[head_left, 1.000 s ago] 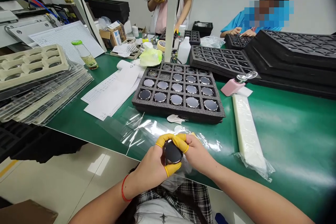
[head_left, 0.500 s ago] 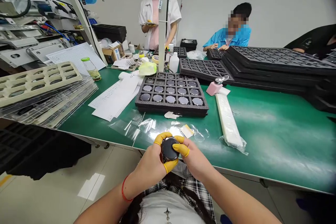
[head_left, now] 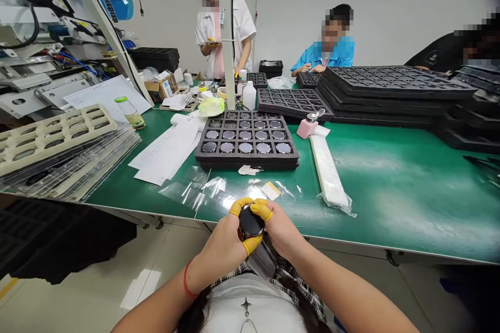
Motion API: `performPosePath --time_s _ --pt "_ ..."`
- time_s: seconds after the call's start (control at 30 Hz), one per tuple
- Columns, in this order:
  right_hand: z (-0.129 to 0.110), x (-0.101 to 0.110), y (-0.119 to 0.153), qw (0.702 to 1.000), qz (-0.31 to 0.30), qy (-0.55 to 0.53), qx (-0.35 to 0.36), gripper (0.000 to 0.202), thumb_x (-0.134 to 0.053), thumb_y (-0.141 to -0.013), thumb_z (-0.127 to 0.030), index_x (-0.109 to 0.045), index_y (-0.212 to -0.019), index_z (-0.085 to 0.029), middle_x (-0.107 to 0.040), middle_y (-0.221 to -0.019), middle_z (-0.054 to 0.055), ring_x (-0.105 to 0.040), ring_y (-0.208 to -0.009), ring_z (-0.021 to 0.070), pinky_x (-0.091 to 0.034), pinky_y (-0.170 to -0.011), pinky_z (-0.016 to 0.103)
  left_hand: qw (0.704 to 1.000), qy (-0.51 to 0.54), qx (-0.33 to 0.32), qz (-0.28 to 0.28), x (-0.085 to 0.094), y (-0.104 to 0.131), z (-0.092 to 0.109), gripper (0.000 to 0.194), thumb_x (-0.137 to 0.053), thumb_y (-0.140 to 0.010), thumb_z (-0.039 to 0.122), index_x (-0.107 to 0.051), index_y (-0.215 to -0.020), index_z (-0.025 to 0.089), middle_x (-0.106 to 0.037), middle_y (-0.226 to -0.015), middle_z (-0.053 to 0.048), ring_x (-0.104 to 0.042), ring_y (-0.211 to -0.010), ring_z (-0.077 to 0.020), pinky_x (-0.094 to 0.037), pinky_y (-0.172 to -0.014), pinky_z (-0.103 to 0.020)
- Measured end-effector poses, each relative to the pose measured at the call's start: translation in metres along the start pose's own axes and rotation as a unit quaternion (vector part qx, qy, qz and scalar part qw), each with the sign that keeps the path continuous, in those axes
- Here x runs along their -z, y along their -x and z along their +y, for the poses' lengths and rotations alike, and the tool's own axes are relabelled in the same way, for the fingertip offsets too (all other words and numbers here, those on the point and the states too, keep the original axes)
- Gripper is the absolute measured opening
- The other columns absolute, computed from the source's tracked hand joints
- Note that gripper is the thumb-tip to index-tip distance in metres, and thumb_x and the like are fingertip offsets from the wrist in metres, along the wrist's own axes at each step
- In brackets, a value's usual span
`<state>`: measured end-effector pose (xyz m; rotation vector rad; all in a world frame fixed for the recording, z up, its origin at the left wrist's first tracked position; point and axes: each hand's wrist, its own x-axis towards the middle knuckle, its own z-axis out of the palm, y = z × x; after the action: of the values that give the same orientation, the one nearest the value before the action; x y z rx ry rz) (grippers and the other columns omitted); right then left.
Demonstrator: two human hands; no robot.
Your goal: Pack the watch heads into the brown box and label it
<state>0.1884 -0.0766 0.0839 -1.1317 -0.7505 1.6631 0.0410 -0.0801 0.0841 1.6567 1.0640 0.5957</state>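
A round black disc with a shiny rim (head_left: pixel 251 221), like a watch display, is held over the table's front edge. My left hand (head_left: pixel 226 237) grips it by the side, with yellow finger cots on thumb and finger. My right hand (head_left: pixel 279 226), also in yellow cots, pinches its upper right edge, the thumb on its face. Beneath the hands hangs a strip of clear film (head_left: pixel 263 260); what holds it is hidden. Ahead lies a black foam tray (head_left: pixel 250 160) with similar discs in most of its visible pockets.
Clear film pieces (head_left: pixel 187 190) and a yellow-edged paper square (head_left: pixel 271 191) lie before the tray. Rightward are a pink pump bottle (head_left: pixel 307 127) and a wrapped white block (head_left: pixel 330 177). Paper sheets (head_left: pixel 164 153) and stacked trays (head_left: pixel 66 140) stand left. Co-workers sit and stand behind.
The view has shifted a little, so the table and trays sit further left. My right thumb has moved up from the disc's middle toward its upper edge. Both hands still hold the disc.
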Motion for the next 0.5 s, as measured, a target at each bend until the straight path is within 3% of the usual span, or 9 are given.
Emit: performPosePath --time_s 0.13,0.3,0.4,0.5 --pt "-0.003 0.009 -0.003 1.0 0.011 0.006 0.007 0.053 -0.079 -0.06 -0.068 -0.059 -0.063 -0.019 -0.055 -0.063 -0.002 -0.047 -0.069 0.0144 -0.039 -0.072 0.031 0.999 0.041 -0.011 -0.009 0.001 -0.007 -0.001 0.058 -0.069 -0.078 0.019 -0.049 -0.133 0.022 -0.068 -0.113 -0.005 -0.065 -0.089 -0.0172 -0.052 -0.076 -0.029" --pt "-0.005 0.021 -0.005 0.998 -0.063 0.017 0.015 0.03 -0.077 -0.063 -0.046 -0.067 -0.069 -0.018 -0.062 -0.071 0.0 -0.05 -0.075 0.0161 -0.039 -0.079 0.031 0.999 0.053 0.0 -0.015 0.002 -0.019 0.001 0.055 -0.069 -0.076 0.021 -0.052 -0.128 0.021 -0.067 -0.111 -0.005 -0.064 -0.086 -0.0173 -0.052 -0.074 -0.03" --pt "0.0 0.021 -0.015 0.999 -0.05 0.005 0.003 0.023 -0.073 -0.061 -0.039 -0.066 -0.067 -0.018 -0.061 -0.069 0.0 -0.049 -0.072 0.0155 -0.038 -0.074 0.03 0.999 0.036 0.0 -0.007 0.004 -0.023 -0.006 0.055 -0.07 -0.077 0.021 -0.052 -0.13 0.023 -0.065 -0.118 -0.006 -0.063 -0.089 -0.0178 -0.051 -0.076 -0.03" --pt "0.006 0.017 -0.028 1.0 -0.013 0.008 -0.008 0.029 -0.075 -0.06 -0.044 -0.063 -0.065 -0.018 -0.059 -0.067 0.0 -0.048 -0.07 0.015 -0.039 -0.07 0.029 1.0 0.024 0.003 -0.004 0.007 -0.027 -0.015 0.056 -0.068 -0.08 0.02 -0.051 -0.133 0.023 -0.066 -0.114 -0.004 -0.062 -0.086 -0.017 -0.05 -0.074 -0.029"
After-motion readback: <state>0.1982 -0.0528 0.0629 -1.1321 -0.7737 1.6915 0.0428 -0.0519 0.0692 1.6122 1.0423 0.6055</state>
